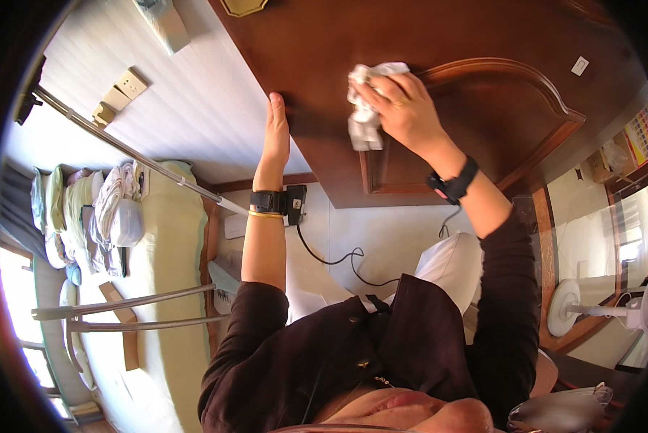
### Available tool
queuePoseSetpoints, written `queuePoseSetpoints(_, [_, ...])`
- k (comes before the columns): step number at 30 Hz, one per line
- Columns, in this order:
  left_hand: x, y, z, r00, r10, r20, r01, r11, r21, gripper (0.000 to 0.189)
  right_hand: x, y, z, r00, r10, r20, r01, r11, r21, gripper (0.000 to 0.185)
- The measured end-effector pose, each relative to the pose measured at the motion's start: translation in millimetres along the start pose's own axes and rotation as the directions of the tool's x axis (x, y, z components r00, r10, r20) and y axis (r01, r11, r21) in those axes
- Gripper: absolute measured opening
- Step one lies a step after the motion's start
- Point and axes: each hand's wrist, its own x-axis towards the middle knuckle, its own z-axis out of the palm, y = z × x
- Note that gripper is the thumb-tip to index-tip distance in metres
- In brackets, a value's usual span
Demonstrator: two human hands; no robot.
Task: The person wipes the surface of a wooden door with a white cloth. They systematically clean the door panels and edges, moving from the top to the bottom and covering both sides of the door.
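My right hand (405,105) presses a crumpled white cloth (364,116) onto a reddish-brown wooden door (324,65). The cloth lies left of the curved top corner of a raised moulding (497,62), and part of it hangs below my fingers. At the door's left edge, my left hand (278,116) rests edge-on, fingers stretched, holding no object. Black bands with small devices are strapped round both wrists, and a black cable (329,261) runs from the left one.
A metal pole rack (124,146) and a bed with a pale green cover (178,260) and folded clothes (80,211) are at left. Wall sockets (131,83) sit at upper left. At right are a glass-topped table (546,260) and a white fan (565,308).
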Motion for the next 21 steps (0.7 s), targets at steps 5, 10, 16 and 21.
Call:
queuePoseSetpoints(5, [-3.9, -0.3, 5.0, 0.991, -0.081, -0.105, 0.086, 0.995, 0.049, 0.092, 5.8, -28.1, 28.8, 0.990, 0.083, -0.111, -0.085, 0.996, -0.021, 0.044])
queuePoseSetpoints(10, [3.7, -3.4, -5.1, 1.000, 0.003, 0.027, -0.004, 0.999, 0.039, 0.094, -56.7, -60.6, 55.9, 0.960, 0.249, -0.125, -0.255, 0.966, -0.032, 0.039])
queuePoseSetpoints(16, [1.1, 4.3, 1.9, 1.000, -0.008, -0.003, 0.008, 0.995, 0.095, 0.098, -170.0, -129.2, 103.4, 0.775, 0.632, -0.013, -0.625, 0.769, 0.135, 0.045])
queuePoseSetpoints(21, [0.4, 8.9, 1.8, 0.999, -0.022, -0.035, 0.027, 0.989, 0.147, 0.102, -258.4, -162.5, 125.6, 0.327, 0.896, 0.301, -0.938, 0.269, 0.217, 0.028])
